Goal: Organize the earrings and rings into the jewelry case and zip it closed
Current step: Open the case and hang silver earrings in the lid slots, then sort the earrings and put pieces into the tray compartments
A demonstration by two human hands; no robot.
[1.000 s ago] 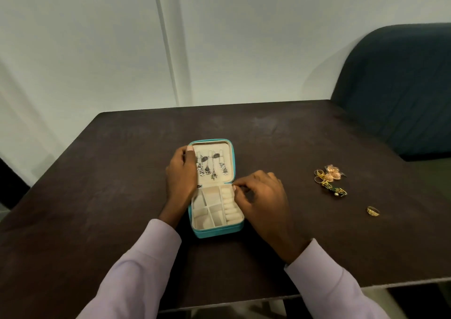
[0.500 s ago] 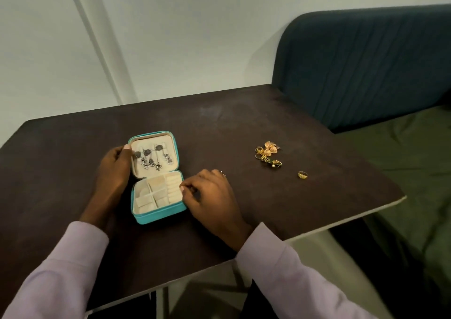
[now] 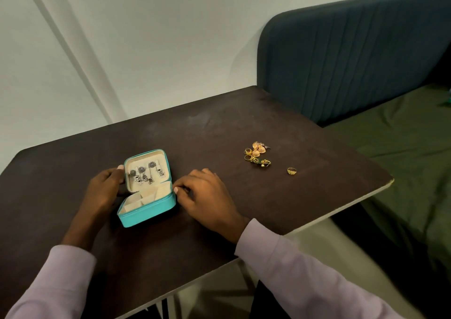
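Dark desk [image 3: 219, 128], bench at 2 o'clock | left hand [image 3: 107, 187] grips jewelry case [image 3: 146, 211] lid, propping it open | right hand [image 3: 207, 194], fingers curled, pinches case's 3 o'clock edge, steadying | loose earrings [image 3: 257, 154], ring [image 3: 291, 170] await at 2 o'clock.

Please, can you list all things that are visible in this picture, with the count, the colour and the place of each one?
case: one, teal with cream lining, open, left part of the table.
silver earrings: several, exact count unclear, silver-grey, hung on the inside of the lid.
gold pile: one cluster of earrings and rings, gold with some green, on the table right of the case.
ring: one, gold, alone, right of the pile.
table: one, dark brown.
sofa: one, dark blue back, green seat, behind and right of the table.
wall: pale grey-white.
left hand: holds the left edge of the lid.
right hand: fingertips at the right edge of the case.
sleeves: two, lilac.
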